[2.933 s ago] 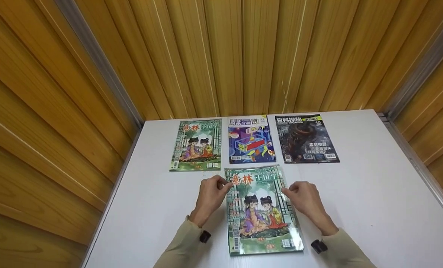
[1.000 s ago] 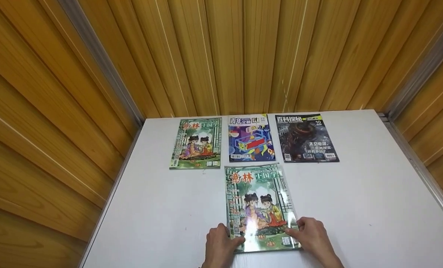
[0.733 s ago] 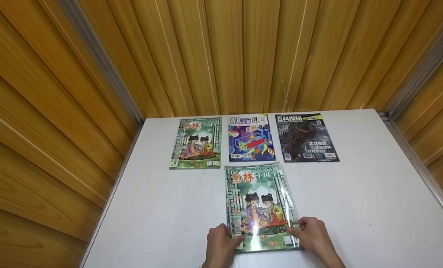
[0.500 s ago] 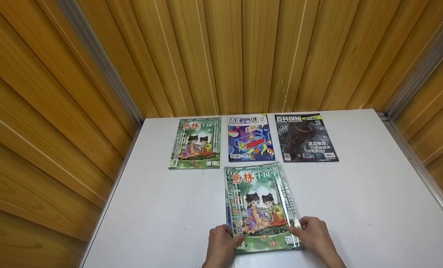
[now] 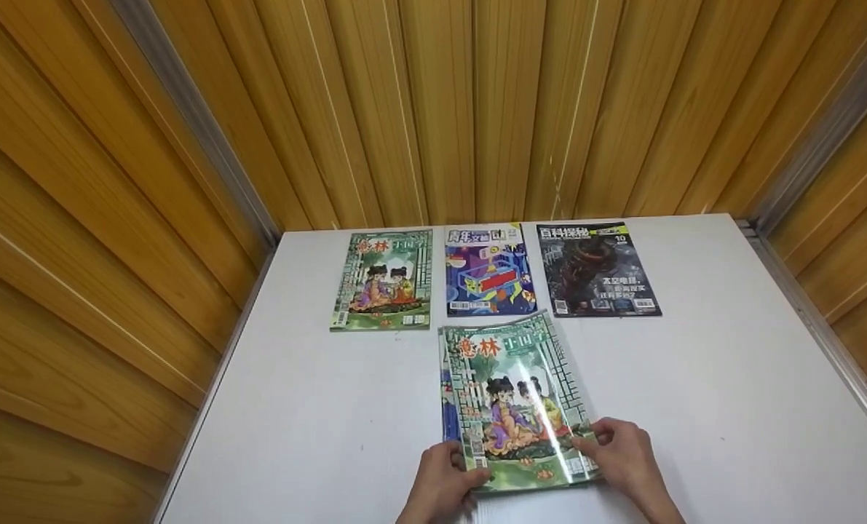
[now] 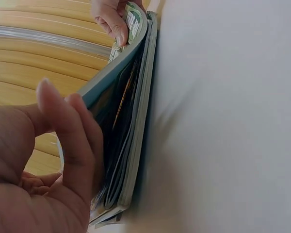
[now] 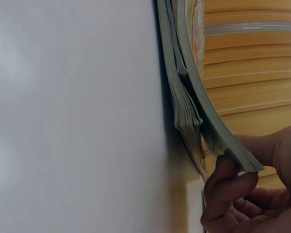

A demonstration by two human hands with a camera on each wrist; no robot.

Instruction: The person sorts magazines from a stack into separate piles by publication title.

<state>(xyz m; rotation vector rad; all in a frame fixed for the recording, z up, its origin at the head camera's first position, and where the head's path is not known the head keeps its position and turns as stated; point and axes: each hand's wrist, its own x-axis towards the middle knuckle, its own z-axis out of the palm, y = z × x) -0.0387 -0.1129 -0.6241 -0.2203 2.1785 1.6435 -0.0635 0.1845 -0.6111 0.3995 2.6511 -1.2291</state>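
The top magazine has slid right, baring more of the blue magazine beneath. The left hand and right hand pinch its lifted near end, in front of three magazines along the table's back edge.

bare left hand, bare right hand, round-tipped fingers, short thumbnail, uncovered right wrist

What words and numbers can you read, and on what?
"意林": front green paper magazine and back-left green paper magazine.
"小国学": both, slightly blurred.
"青年文摘": purple paper magazine.
"百科探秘": black paper magazine.
"10": black paper magazine.
"太空电梯": black paper magazine.
Smaller print: too blurred.
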